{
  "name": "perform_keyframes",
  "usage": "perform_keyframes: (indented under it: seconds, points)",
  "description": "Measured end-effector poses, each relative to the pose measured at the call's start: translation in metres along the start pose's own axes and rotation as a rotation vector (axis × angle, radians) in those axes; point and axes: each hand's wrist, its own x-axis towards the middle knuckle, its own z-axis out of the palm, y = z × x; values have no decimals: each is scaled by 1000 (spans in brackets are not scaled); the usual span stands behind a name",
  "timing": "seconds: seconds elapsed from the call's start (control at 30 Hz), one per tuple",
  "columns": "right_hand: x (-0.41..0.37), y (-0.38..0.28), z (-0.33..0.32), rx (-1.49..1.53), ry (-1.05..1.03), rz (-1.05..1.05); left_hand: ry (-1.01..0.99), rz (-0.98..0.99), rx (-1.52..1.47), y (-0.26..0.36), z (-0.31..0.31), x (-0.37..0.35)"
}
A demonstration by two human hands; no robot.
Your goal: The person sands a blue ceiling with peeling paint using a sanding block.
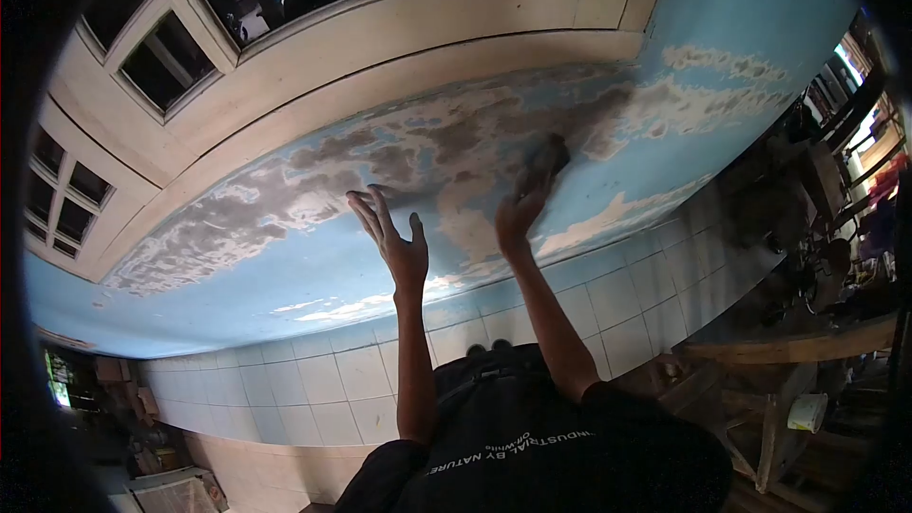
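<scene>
Sanding step: judged to be mid-course; a dark pad [545, 158] is pressed on the painted wall [285, 256], at a grey, worn patch.
Right hand [518, 218]: clamped on the pad, at 1 o'clock from the left hand.
Left hand [404, 245]: fingers spread apart, laid flat on the wall, nothing held.
Next move: strokes toward 9 o'clock are probably called for, with even pressure.
Wall: blue, patchy with grey and cream, above white tiles [361, 375] at 6 o'clock.
</scene>
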Motion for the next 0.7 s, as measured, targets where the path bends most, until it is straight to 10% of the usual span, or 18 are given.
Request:
perform_keyframes:
  seconds: [0.2,0.4,0.7]
  points:
    - [-3,-10,-10,-109,-175,-383,21,-13,-5,3,5,0]
    - [-2,-1,-5,-50,-32,-14,25,-6,-11,3,5,-1]
    - [15,-8,-17,-42,-47,-241,11,-25,-5,3,2,-1]
